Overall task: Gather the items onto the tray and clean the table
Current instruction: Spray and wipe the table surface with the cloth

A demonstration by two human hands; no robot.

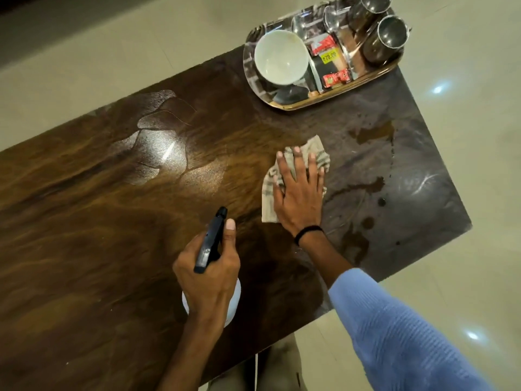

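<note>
My right hand (298,193) lies flat, fingers spread, on a beige checked cloth (318,153) pressed to the dark wooden table (112,221). My left hand (208,272) grips a spray bottle (210,241) with a black trigger head and a white body mostly hidden under the hand. At the far right corner sits a shiny metal tray (282,104) holding a white bowl (280,62), clear glasses (332,18), two steel mugs (390,33) and red snack packets (335,77).
Wet patches and dark spill marks (372,134) spread over the table to the right of the cloth, down to the near right edge. A glossy wet smear (158,148) shines at mid-left. Pale tiled floor (465,136) surrounds the table.
</note>
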